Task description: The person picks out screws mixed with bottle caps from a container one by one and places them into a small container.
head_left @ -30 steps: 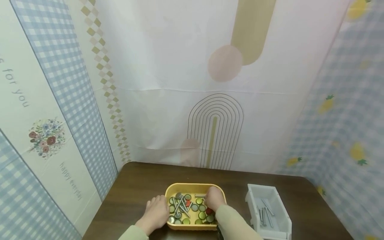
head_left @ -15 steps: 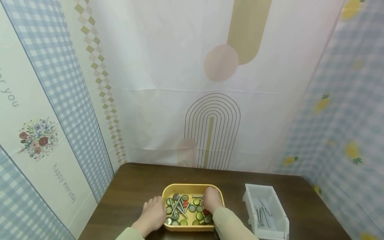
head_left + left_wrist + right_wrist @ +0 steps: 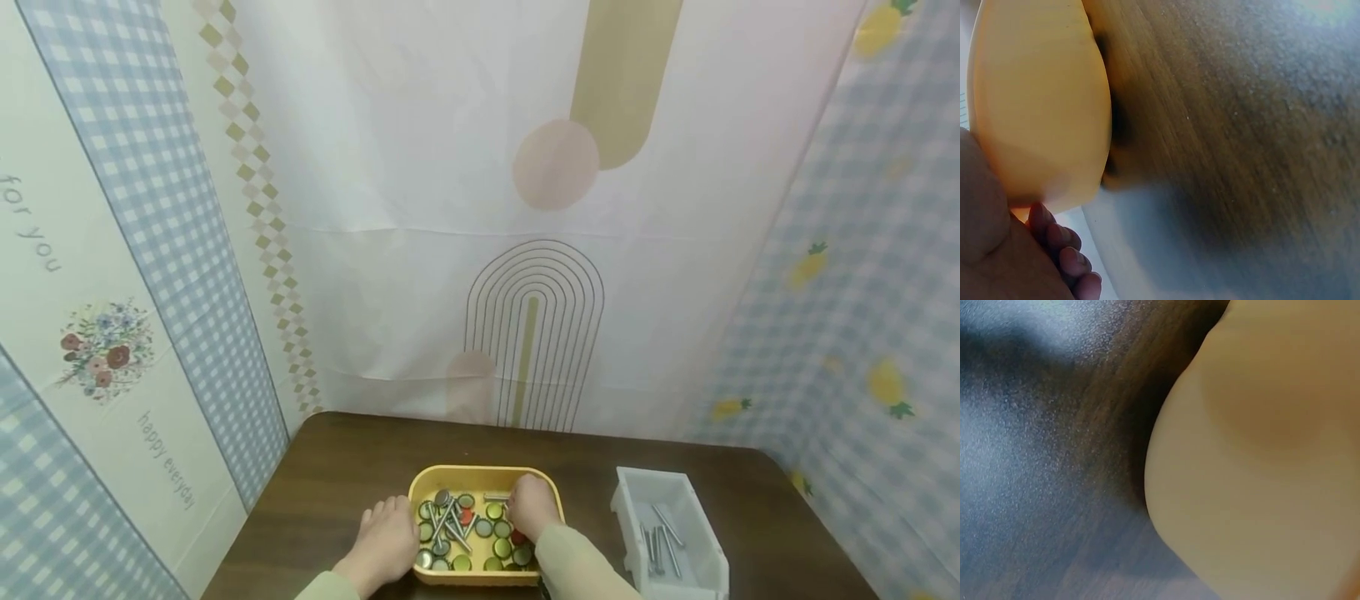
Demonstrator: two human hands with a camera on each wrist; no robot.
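Observation:
A yellow plastic tray (image 3: 468,477) holds metal bottle caps (image 3: 502,547) in green, red and silver, mixed with long silver bolts (image 3: 457,536). My left hand (image 3: 386,537) grips the tray's left side; in the left wrist view its curled fingers (image 3: 1063,236) show beside the yellow wall (image 3: 1041,100). My right hand (image 3: 534,506) reaches inside the tray's right end, fingers bent down among the contents. A bolt (image 3: 496,497) lies just left of it. The right fingertips are hidden, so I cannot tell what they hold. Only the tray's outer wall (image 3: 1254,506) and tabletop show in the right wrist view.
To the right of the tray, a white plastic bin (image 3: 701,533) stands with several silver bolts (image 3: 660,546) lying in it. Both rest on a dark wooden table (image 3: 345,454). A patterned cloth (image 3: 397,292) hangs behind the table and along its sides.
The head view has shifted slightly. Both hands stay at the tray, and the bolts in the white bin lie as before.

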